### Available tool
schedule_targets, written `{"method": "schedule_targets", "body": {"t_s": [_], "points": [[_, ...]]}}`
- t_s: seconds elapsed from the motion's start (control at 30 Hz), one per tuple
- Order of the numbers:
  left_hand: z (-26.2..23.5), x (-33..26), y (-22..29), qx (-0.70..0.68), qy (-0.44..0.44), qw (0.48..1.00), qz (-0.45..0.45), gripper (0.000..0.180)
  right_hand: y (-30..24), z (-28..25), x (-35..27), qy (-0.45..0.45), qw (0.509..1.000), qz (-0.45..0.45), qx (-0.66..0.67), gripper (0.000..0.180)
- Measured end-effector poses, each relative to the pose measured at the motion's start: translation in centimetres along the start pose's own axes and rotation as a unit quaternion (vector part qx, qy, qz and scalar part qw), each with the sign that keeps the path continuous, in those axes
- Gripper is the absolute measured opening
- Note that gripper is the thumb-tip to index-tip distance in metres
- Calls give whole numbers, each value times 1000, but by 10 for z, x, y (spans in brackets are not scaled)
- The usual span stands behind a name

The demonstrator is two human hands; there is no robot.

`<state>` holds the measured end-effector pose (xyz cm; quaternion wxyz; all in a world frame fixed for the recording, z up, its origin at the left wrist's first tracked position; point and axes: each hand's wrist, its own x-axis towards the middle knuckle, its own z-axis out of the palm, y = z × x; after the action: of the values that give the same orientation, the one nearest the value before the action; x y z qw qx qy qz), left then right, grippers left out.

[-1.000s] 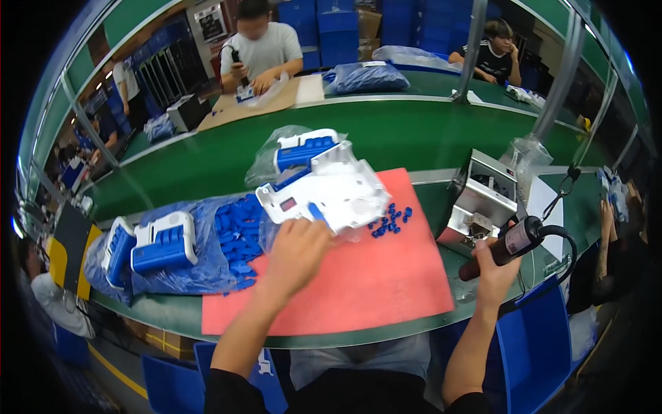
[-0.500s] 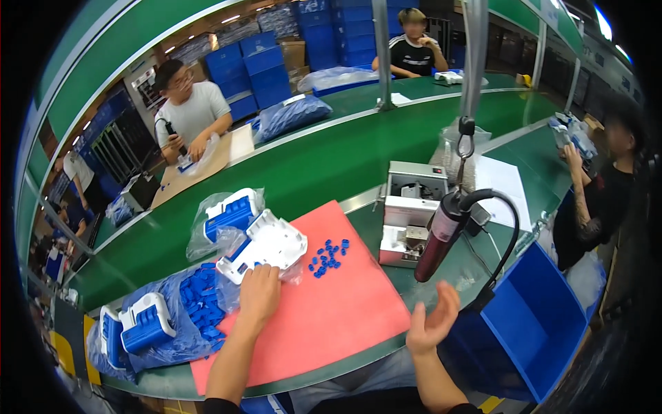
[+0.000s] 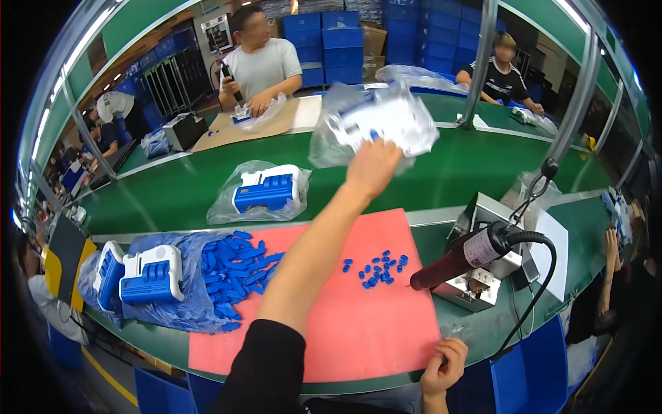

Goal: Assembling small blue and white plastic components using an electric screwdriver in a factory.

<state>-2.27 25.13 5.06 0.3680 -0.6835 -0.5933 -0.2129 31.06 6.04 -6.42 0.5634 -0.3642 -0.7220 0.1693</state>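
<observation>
Blue-and-white moulded housings lie at the far left of the green workbench, resting on a clear plastic bag beside a heap of small blue plastic clips that spills onto the edge of the red work mat. Farther back, a second blue-and-white housing sealed in a clear bag sits on the green conveyor surface, well apart from the mat. The left hand is stretched forward and upward over the bench, its fingers closed on the lower edge of a white plastic housing in a clear bag, which is held in the air above the conveyor, clear of the bench. Right of the forearm, a loose cluster of tiny blue parts lies on the red mat. Just beside it, a dark electric screwdriver hangs tilted on its black cable, its tip near the mat's right edge and in front of a grey metal fixture. The right hand rests at the near edge of the bench, fingers curled loosely, holding nothing. Across the conveyor, a person in a grey shirt works at a brown board, and another person in dark clothing sits to the right.
</observation>
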Motion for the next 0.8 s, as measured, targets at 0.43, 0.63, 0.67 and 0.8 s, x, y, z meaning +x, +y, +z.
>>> {"method": "schedule_targets", "body": {"t_s": [0.43, 0.63, 0.67, 0.8], "points": [[0, -83, -53, -186, -122, 967, -124, 75, 3, -4, 6, -19, 1000, 14, -7, 13], [-50, -190, -140, 107, -341, 908, -217, 89, -2, 4, 6, -21, 1000, 2, 7, 13], [-42, -198, -146, 103, -326, 917, -205, 87, -1, 3, 7, -19, 1000, 0, 5, 13], [-40, -189, -146, 109, -339, 910, -214, 76, 0, 3, 4, -16, 1000, 1, -5, 12]]}}
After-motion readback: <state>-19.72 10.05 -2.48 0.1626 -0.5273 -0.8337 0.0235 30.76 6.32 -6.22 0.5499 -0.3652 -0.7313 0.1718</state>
